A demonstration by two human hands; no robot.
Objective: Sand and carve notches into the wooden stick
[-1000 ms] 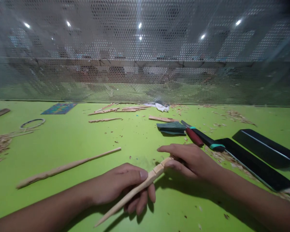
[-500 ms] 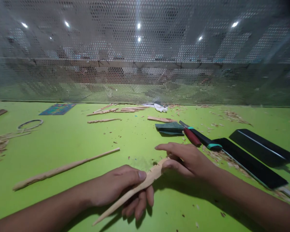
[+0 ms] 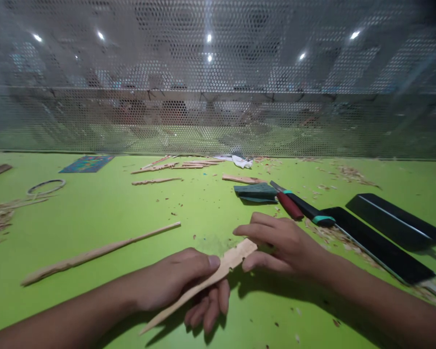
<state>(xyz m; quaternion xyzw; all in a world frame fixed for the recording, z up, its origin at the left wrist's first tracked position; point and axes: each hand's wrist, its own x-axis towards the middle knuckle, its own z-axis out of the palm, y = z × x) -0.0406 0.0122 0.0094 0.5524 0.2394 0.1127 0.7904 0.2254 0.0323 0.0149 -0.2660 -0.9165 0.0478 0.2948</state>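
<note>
My left hand (image 3: 191,278) pinches a carved wooden stick (image 3: 218,271) between its thumb and fingers. The stick runs from a thin point at lower left to a broad, notched end at upper right. Beside that broad end is my right hand (image 3: 281,240), its thumb and fingers spread and seemingly off the wood. On the green table, to the left, lies a longer tapered wooden stick (image 3: 101,252). Beyond my right hand are folded dark sandpaper-like pieces (image 3: 256,192), a red-handled tool (image 3: 289,206) and a black-and-teal handle (image 3: 308,209).
Two long black blade-like pieces (image 3: 378,245) lie at the right among wood shavings (image 3: 341,237). Several carved wooden pieces (image 3: 156,181) and a white crumpled tissue (image 3: 241,162) are at the back. A perforated screen (image 3: 210,116) borders the far edge. A ring (image 3: 46,186) lies left.
My right fingers have come away from the stick's broad end and spread. The stick has rolled slightly, showing more of its flat notched face. My left hand keeps its hold.
</note>
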